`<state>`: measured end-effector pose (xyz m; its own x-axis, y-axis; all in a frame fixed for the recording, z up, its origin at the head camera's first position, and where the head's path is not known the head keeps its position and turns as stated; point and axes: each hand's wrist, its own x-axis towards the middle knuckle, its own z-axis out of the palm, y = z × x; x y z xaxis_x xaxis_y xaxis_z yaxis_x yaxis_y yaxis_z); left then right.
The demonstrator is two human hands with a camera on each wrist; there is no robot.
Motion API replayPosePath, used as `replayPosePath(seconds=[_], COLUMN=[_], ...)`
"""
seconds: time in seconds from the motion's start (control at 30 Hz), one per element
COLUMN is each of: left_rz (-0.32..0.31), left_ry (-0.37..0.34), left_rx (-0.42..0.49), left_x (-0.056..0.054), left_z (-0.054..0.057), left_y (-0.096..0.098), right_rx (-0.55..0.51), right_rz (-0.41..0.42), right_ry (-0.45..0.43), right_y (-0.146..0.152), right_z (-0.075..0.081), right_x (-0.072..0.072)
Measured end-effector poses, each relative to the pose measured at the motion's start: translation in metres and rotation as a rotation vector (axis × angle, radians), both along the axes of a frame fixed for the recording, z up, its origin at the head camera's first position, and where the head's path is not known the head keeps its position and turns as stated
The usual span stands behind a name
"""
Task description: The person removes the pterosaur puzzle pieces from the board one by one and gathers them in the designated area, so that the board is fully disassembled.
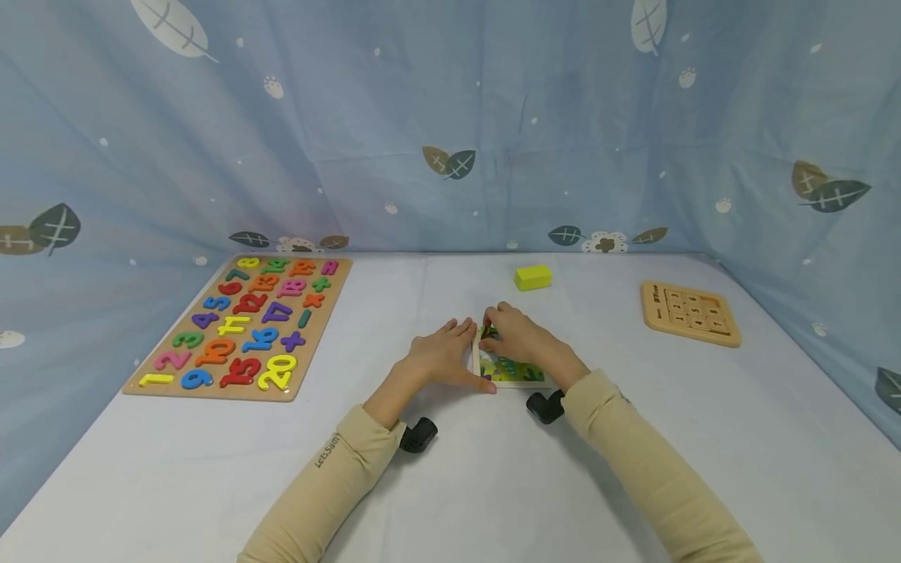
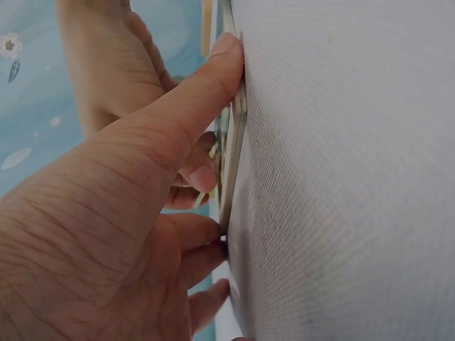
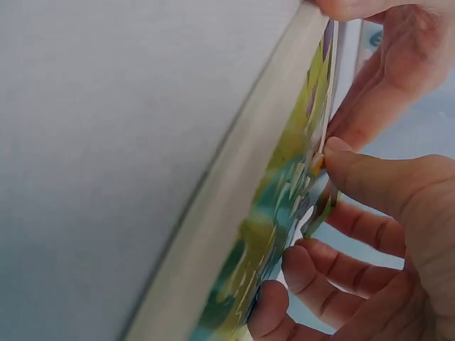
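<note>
A small picture puzzle board (image 1: 512,384) with a pale rim lies on the table, its picture mostly green and yellow. Around its near left corner spreads my left hand (image 1: 442,358), thumb along the near edge and fingertips against the left side. My right hand (image 1: 524,336) reaches over the picture from the right. Between its thumb and fingers it pinches a puzzle piece (image 3: 320,215), green and tilted up from the picture in the right wrist view. The right hand covers much of the board's upper part in the head view.
A wooden number board (image 1: 301,367) with colourful numerals lies at the left. Behind the puzzle stands a yellow-green block (image 1: 533,277). A small wooden number-tile board (image 1: 691,314) is at the right. A blue patterned curtain (image 1: 450,117) hangs along the back.
</note>
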<state>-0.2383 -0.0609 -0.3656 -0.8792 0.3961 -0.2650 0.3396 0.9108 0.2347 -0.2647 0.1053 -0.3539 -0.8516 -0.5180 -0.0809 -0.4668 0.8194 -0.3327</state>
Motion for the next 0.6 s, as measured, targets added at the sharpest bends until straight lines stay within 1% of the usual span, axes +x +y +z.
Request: replayPosePath(seconds=[0.1, 0.23, 0.43, 0.6], left_rz=[0.002, 0.004, 0.008, 0.005], left_ry=[-0.002, -0.006, -0.014, -0.019], left_rx=[-0.007, -0.007, -0.002, 0.002], left_x=[0.000, 0.001, -0.001, -0.001], left_z=[0.000, 0.000, -0.001, -0.002], left_y=[0.000, 0.000, 0.001, 0.000], right_rx=[0.003, -0.050, -0.135, -0.158], right_rz=[-0.002, 0.004, 0.014, 0.003], right_ry=[0.014, 0.017, 0.075, 0.105], right_y=[0.002, 0.006, 0.015, 0.025], right_z=[-0.001, -0.001, 0.001, 0.003], right_x=[0.001, 0.001, 0.002, 0.006])
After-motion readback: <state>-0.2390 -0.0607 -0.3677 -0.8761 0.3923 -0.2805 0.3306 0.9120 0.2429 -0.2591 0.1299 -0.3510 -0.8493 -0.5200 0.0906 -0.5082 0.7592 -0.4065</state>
